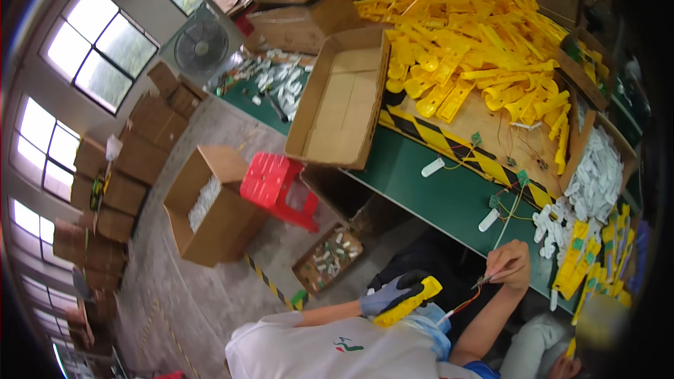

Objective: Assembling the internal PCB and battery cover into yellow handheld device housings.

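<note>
Gloved left hand (390, 293) holds one yellow part (408, 302), right hand (509, 264) one tool (483, 281)

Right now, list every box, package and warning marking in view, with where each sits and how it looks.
Open cardboard box: tilted on the green bench's left edge, shallow, brown, nothing visible inside.
Floor carton: left of the red stool, open, brown, white parts inside.
Low tray box: on the floor under the bench, holding small mixed parts.
Stacked cartons: by the windows, brown, closed.
Hazard stripe: black and yellow, edging the wooden board.
</note>
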`<state>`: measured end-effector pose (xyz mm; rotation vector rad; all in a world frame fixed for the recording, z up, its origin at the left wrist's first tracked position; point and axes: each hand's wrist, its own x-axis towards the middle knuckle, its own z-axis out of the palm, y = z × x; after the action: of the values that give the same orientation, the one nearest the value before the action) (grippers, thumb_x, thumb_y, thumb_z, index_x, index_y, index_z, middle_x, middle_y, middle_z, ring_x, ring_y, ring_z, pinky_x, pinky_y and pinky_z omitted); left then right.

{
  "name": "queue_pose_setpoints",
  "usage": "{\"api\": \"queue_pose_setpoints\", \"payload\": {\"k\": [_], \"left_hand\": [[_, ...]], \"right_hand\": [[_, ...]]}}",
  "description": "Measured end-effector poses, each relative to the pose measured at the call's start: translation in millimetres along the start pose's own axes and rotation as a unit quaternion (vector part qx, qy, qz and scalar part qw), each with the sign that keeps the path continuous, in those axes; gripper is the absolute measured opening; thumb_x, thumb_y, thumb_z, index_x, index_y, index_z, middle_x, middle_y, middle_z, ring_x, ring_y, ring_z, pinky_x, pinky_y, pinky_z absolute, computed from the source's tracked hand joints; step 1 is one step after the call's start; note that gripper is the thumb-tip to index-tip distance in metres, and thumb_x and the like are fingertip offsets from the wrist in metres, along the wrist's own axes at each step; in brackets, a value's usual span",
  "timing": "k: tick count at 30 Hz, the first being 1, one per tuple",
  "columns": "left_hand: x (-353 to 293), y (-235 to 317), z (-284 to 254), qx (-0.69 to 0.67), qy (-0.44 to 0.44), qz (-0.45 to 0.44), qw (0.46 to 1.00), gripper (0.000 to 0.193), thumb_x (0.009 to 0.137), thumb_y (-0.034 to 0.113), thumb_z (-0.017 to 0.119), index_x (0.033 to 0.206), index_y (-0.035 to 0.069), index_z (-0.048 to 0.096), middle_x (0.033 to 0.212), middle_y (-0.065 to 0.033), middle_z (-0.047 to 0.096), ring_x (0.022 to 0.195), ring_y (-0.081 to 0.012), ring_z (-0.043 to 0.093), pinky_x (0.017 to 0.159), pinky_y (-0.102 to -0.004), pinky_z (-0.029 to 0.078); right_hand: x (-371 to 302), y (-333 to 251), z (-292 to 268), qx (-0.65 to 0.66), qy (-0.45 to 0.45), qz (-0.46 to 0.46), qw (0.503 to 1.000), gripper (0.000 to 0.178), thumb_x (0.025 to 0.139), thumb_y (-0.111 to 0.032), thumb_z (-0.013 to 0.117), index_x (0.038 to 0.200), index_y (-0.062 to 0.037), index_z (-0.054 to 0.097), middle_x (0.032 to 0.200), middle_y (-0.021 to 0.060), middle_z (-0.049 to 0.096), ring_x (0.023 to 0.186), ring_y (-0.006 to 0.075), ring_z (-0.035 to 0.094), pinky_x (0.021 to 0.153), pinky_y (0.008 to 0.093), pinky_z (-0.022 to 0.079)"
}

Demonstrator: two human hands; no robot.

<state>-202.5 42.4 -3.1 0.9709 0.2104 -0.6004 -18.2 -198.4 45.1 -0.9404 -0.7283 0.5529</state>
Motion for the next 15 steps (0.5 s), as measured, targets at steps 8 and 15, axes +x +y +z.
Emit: {"api": "queue_pose_setpoints", "payload": {"k": [8,15], "left_hand": [[-23,-27,-27,-0.152,-0.014,0.007,0.988,0.057,0.097,0.034,0.059,0.143,0.004,0.039,0.115,-0.0154,0.061,0.104,-0.0236,0.062,0.090,-0.0346,0.052],[61,55,-40,-0.237,0.073,0.191,0.950,0.058,0.096,0.055,0.049,0.135,0.012,0.047,0.115,-0.0068,0.062,0.087,-0.0193,0.064,0.071,-0.0322,0.055]], "right_hand": [[14,8,-3,-0.058,0.067,0.070,0.994,0.015,0.066,0.003,0.082,0.075,0.0031,0.071,0.075,0.0124,0.070,0.069,0.0186,0.067,0.064,0.0281,0.052],[36,2,28,-0.060,0.170,0.117,0.977,0.013,0.074,-0.001,0.080,0.079,0.0008,0.067,0.077,0.0047,0.067,0.070,0.0099,0.061,0.064,0.0232,0.047]]}}
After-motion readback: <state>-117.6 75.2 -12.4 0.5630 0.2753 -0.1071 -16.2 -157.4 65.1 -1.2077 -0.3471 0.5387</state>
